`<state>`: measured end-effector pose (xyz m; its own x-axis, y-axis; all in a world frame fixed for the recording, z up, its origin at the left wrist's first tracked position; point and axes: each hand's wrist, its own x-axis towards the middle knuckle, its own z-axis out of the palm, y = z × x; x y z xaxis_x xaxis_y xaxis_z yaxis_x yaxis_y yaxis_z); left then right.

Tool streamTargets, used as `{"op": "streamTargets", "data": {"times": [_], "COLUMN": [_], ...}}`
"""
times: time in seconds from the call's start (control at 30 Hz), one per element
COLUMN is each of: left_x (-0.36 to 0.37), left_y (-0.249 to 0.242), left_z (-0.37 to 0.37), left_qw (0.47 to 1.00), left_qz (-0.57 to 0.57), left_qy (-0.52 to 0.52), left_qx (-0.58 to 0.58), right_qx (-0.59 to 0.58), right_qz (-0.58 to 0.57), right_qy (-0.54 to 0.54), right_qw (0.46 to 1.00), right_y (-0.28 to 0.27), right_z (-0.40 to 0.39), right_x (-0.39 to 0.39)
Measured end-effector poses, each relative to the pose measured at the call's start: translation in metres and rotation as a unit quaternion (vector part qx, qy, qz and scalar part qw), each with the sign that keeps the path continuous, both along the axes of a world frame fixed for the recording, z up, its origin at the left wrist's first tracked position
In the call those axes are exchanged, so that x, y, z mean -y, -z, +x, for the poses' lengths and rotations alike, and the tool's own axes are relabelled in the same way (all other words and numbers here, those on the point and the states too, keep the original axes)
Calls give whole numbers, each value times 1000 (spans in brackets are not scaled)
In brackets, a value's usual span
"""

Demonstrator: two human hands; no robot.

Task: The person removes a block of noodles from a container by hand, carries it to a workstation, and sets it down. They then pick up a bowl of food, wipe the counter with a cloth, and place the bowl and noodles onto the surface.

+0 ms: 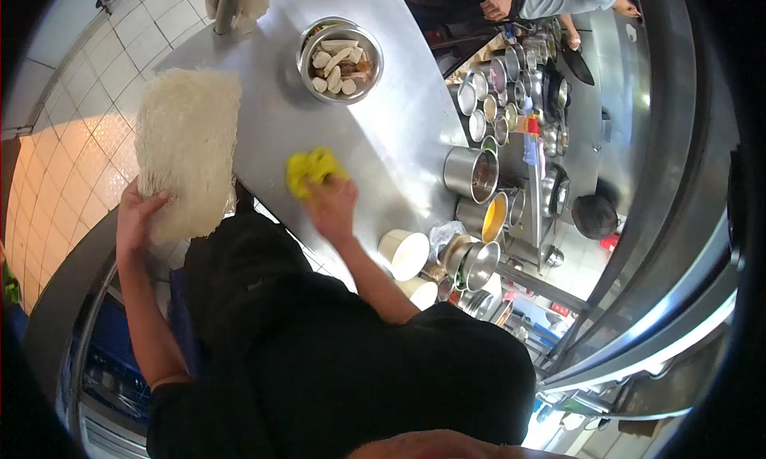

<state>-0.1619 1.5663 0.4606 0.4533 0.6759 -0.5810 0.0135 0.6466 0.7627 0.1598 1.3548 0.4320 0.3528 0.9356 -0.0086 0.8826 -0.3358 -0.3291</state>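
My left hand [142, 218] is closed on the lower left edge of a pale, flat sheet of dried noodles [187, 148], held up beside the table's left edge. On the steel table [271, 128], my right hand [331, 203] presses a crumpled yellow cloth [311, 170], its fingers bent round the near side and slightly blurred. Farther up the table stands a metal bowl [373, 82] with white, sliced pieces in it, resting partly over another bowl whose rim shows behind it.
Steel pots [459, 172], one with orange contents [495, 217], and white tubs [403, 253] crowd the table's right side. A co-worker [562, 0] stands at the top right near a dark pan or blade [578, 65]. A post [229, 8] rises at the table's far left.
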Motion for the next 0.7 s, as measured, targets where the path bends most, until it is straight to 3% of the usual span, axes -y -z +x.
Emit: {"op": "streamTargets", "data": {"times": [0.03,0.07,0.13,0.17,0.23,0.27,0.3,0.33,0.37,0.43,0.6,0.7], "left_x": [0,1,5,9,10,13,20,23,23,22,17,11], "left_y": [1,1,-2,-4,-4,-6,-8,-11,-9,4,11,24], "left_z": [-3,-7,-12,-14,-8,-5,-4,-3,0,1,9,7], "left_qw": [1000,1000,1000,1000,1000,1000,999,999,999,999,998,998], "left_qz": [-1,-4,-2,1,-2,-11,-20,-20,-21,-24,-42,-33], "left_qy": [-3,-6,-12,-14,-7,-1,3,8,19,38,50,57], "left_qx": [0,-1,-15,-25,-29,-27,-27,-26,-26,-11,3,9], "right_qx": [12,195,158,233,209,164,150,222,256,246,42,27], "right_qz": [7,-11,-6,-18,-46,-121,-21,-108,-74,-7,68,60], "right_qy": [27,93,216,215,269,333,256,372,297,217,242,271], "right_qw": [1000,976,963,948,939,921,955,895,917,945,967,960], "right_y": [20,75,92,91,70,58,135,48,89,101,51,27], "right_z": [27,73,180,232,311,339,442,344,369,350,137,60], "right_x": [-8,3,-21,-32,-61,-78,-53,-97,-84,-81,-88,-116]}}
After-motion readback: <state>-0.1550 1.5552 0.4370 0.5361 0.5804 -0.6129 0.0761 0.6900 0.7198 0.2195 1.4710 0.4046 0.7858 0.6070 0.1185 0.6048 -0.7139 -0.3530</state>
